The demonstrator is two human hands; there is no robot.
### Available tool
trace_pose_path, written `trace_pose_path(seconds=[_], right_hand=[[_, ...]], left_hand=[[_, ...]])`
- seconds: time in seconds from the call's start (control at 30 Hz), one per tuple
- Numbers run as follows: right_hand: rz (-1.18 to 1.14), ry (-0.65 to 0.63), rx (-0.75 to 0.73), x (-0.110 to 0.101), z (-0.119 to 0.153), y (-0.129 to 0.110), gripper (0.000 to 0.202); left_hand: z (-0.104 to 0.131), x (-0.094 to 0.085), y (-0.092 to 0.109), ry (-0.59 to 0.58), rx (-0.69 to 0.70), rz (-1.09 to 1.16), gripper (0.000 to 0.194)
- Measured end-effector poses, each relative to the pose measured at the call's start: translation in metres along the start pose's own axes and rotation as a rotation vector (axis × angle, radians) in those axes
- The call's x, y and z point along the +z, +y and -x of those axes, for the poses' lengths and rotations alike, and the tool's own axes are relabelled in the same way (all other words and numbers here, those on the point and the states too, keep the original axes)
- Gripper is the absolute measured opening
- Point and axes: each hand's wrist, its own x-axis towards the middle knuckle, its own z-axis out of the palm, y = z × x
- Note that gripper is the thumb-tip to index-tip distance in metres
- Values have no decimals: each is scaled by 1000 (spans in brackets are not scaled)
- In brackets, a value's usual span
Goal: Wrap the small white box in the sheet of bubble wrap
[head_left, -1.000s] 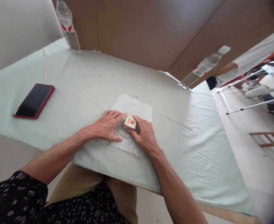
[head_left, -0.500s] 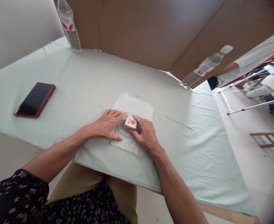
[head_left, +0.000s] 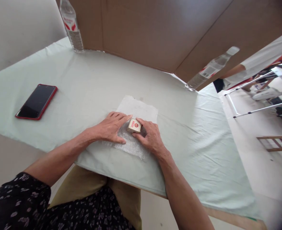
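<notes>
A small cream box with red print rests on a sheet of bubble wrap near the table's front edge. My right hand has its thumb and index finger around the right side of the box. To the left of the box, my left hand lies on the wrap with its fingers spread, holding nothing. The wrap lies flat, partly hidden under both hands.
A phone in a red case lies at the left. One plastic bottle stands at the back left, another leans at the back right. Behind is a cardboard panel. A person's arm shows beyond it.
</notes>
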Motion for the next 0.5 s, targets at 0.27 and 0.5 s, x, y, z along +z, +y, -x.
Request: trace_pose_path(seconds=[0.27,0.5], right_hand=[[-36,150,-23,-44,15,-31,34],[330,1,-163,-23,68,-73,28]], left_hand=[[-1,-11,-3,214,-51,162,60],[-2,-9,-1,359,4,213,39]])
